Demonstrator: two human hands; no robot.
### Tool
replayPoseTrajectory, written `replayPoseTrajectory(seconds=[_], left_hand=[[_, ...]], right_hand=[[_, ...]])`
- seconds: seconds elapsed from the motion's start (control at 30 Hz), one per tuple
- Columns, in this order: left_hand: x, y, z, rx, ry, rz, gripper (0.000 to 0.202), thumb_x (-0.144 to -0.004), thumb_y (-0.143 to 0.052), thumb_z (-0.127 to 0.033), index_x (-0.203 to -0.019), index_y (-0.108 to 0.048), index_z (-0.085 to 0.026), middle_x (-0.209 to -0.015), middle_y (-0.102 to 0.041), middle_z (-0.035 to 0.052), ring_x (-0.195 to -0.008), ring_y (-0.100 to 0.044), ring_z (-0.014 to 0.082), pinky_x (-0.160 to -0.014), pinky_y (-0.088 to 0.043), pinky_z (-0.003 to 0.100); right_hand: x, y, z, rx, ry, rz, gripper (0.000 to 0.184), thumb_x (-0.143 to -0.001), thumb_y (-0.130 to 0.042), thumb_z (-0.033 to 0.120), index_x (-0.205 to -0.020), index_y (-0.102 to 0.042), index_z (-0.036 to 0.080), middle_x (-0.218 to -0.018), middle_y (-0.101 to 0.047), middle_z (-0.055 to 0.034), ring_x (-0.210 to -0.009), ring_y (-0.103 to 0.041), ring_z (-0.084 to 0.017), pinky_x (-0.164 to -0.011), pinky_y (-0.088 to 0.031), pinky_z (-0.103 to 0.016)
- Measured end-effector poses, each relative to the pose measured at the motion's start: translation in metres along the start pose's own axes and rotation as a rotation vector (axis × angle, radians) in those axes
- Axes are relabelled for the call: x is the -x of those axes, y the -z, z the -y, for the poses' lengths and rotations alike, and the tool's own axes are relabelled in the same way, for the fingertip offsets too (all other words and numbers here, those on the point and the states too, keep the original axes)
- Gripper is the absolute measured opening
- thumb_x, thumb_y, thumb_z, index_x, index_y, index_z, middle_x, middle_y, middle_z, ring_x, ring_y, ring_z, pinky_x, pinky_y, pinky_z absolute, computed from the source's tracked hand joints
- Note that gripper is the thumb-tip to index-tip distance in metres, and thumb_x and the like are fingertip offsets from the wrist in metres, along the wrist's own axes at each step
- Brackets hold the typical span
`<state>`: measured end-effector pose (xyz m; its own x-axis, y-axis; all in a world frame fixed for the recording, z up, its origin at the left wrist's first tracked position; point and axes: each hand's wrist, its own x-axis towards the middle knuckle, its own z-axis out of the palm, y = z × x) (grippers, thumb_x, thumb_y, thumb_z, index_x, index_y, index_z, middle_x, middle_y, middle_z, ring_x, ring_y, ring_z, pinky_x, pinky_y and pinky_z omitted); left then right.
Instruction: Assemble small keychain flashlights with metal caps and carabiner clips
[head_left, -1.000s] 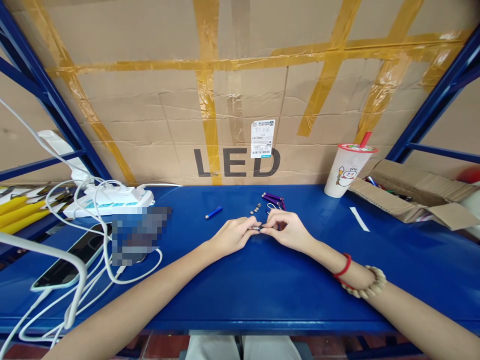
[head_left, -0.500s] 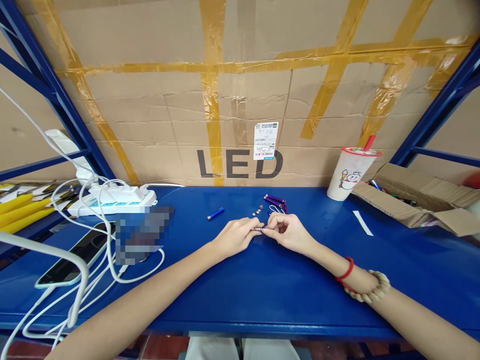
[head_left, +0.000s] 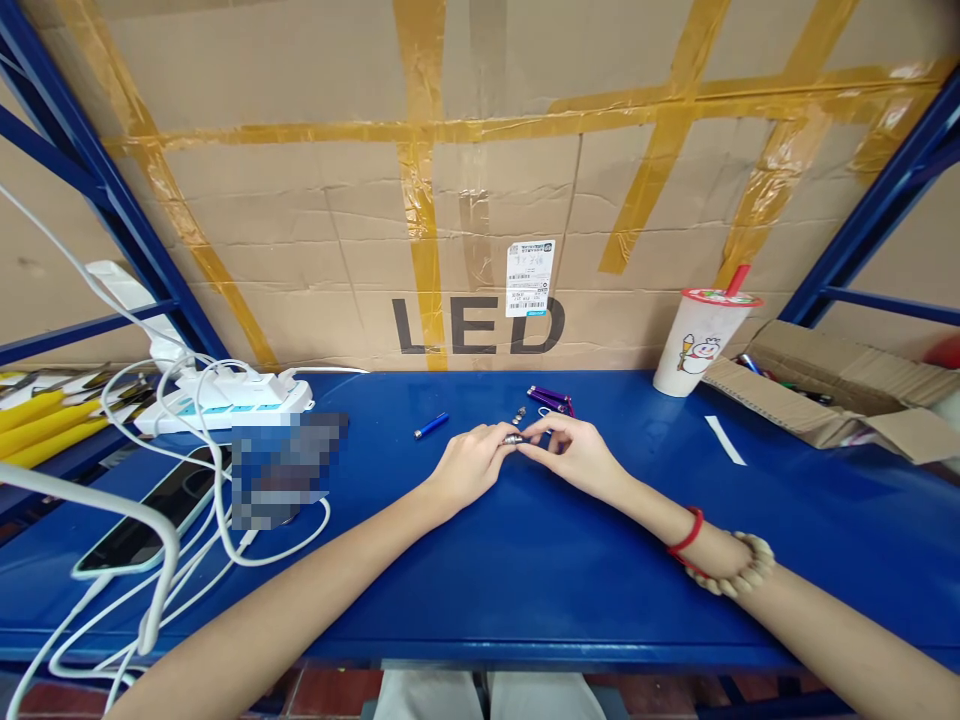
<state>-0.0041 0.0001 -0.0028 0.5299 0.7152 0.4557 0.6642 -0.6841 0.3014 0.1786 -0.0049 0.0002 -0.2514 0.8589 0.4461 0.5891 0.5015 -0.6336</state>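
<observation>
Both hands meet at the middle of the blue table (head_left: 525, 570). My left hand (head_left: 471, 467) and my right hand (head_left: 568, 452) each pinch one end of a small silver metal part (head_left: 513, 439) held between their fingertips. Just behind the fingers lie a few small silver button pieces (head_left: 519, 412) and a bundle of purple tubes (head_left: 549, 398). A short blue tube (head_left: 431, 426) lies to the left of my hands. My right wrist wears a red band and a bead bracelet.
A white power strip (head_left: 225, 398) with white cables (head_left: 195, 520) and a phone (head_left: 142, 528) fill the left side. A drink cup with red straw (head_left: 699, 342) and an open cardboard box (head_left: 832, 390) stand at the right. A taped cardboard wall (head_left: 480, 200) closes the back.
Both hands have lifted slightly and shifted toward the back with the silver part, covering some of the small button pieces. The rest of the table is unchanged.
</observation>
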Motion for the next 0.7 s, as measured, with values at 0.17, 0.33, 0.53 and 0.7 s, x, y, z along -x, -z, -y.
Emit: replayPoseTrajectory(seconds=[0.17,0.33,0.53,0.7], left_hand=[[-0.001,0.002,-0.004,-0.016,0.11,0.032,0.019,-0.092,-0.036,-0.032,-0.103,-0.048,-0.023,-0.101,-0.064,-0.0003,-0.088,-0.063,0.0193,-0.065,-0.047,0.025],[-0.001,0.006,-0.008,-0.039,0.156,0.067,0.019,-0.091,-0.035,-0.032,-0.105,-0.045,-0.022,-0.09,-0.066,0.0015,-0.08,-0.065,0.0202,-0.059,-0.044,0.024],[-0.001,0.005,-0.006,-0.019,0.13,0.086,0.015,-0.088,-0.038,-0.026,-0.102,-0.043,-0.021,-0.072,-0.063,-0.001,-0.065,-0.063,0.0177,-0.051,-0.039,0.022],[-0.001,0.004,-0.006,-0.011,0.151,0.056,0.01,-0.086,-0.039,-0.024,-0.094,-0.043,-0.021,-0.064,-0.059,-0.0028,-0.059,-0.061,0.0161,-0.05,-0.036,0.022]], right_hand=[[-0.001,0.01,0.003,0.3,-0.006,-0.141,0.026,-0.072,-0.063,0.043,-0.089,-0.06,0.023,-0.081,-0.063,0.0013,-0.054,-0.055,-0.008,-0.05,-0.041,-0.02],[-0.001,0.014,-0.002,0.587,-0.024,-0.081,0.023,-0.078,-0.056,0.035,-0.096,-0.064,0.024,-0.099,-0.061,-0.0022,-0.077,-0.059,-0.014,-0.05,-0.04,-0.021],[-0.001,0.014,-0.01,0.727,-0.066,0.004,0.019,-0.081,-0.054,0.033,-0.087,-0.068,0.022,-0.099,-0.059,-0.0052,-0.093,-0.056,-0.02,-0.055,-0.043,-0.024],[-0.002,0.013,-0.01,0.666,-0.023,0.029,0.019,-0.08,-0.053,0.027,-0.092,-0.067,0.023,-0.102,-0.059,-0.005,-0.094,-0.054,-0.019,-0.069,-0.046,-0.028]])
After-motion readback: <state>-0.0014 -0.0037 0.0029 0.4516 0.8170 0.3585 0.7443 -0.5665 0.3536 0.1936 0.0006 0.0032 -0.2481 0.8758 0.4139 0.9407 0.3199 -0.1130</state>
